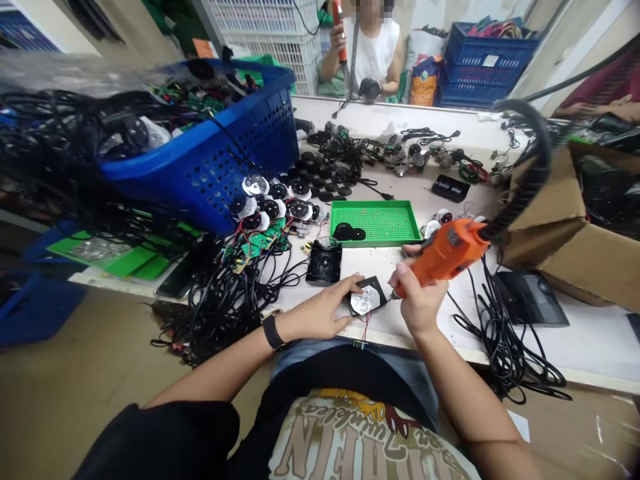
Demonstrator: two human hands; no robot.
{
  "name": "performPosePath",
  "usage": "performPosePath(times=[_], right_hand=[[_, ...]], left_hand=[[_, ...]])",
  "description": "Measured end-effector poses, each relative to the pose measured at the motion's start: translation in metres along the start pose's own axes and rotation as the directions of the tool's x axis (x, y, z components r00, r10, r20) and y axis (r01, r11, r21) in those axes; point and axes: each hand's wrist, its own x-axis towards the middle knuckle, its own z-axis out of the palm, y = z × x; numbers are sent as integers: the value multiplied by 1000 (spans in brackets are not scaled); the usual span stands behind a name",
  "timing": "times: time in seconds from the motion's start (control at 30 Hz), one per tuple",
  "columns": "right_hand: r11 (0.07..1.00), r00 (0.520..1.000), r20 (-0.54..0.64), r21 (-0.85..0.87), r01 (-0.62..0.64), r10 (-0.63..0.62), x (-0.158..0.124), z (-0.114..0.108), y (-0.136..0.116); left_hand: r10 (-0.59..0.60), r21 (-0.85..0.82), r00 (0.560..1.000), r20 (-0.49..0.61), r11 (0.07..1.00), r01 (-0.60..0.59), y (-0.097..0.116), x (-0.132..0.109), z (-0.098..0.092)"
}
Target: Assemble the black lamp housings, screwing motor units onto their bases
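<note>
At the bench's front edge my left hand [325, 308] grips a small black housing [381, 291] by its left side, thumb below and fingers on top. Set in the housing is a white-and-silver round part [365, 301], with thin red wires running down to a small circuit board [360, 344]. My right hand [421, 303] is wrapped round an orange electric screwdriver [445, 252]. Its tip points left and down, close to the housing's right edge; whether they touch I cannot tell. Just beyond my left hand stands another black housing [324, 261] with a clear round top.
A green tray [413, 223] with screws and black discs lies ahead. Left are a full blue basket [240, 157], motors, circuit boards [260, 240] and tangled black cables [227, 300]. Right are a cardboard box [550, 220] and a cable coil [515, 353]. A person [383, 50] works opposite.
</note>
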Motion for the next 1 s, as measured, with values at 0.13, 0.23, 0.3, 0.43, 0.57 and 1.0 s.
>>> performPosePath(times=[0.13, 0.23, 0.3, 0.43, 0.57, 1.0], right_hand=[[994, 995, -57, 61, 91, -87, 0, -9, -8], [995, 998, -44, 83, 47, -43, 0, -8, -15], [997, 999, -37, 79, -1, 4, -2, -7, -17], [1000, 999, -48, 26, -1, 2, -12, -13, -19], [1000, 997, -73, -11, 29, -30, -20, -27, -24], [979, 998, -13, -194, -60, 59, 7, -14, -22]], left_hand=[[19, 111, 995, 98, 993, -30, 18, 22, -43], [-85, 203, 995, 46, 976, 74, 3, 68, -69], [-230, 269, 973, 19, 939, 216, -20, 106, -79], [-431, 306, 901, 49, 865, 398, -69, 169, -82], [-537, 339, 838, 92, 808, 481, -96, 195, -67], [-391, -161, 913, 114, 900, 405, -20, 145, -78]])
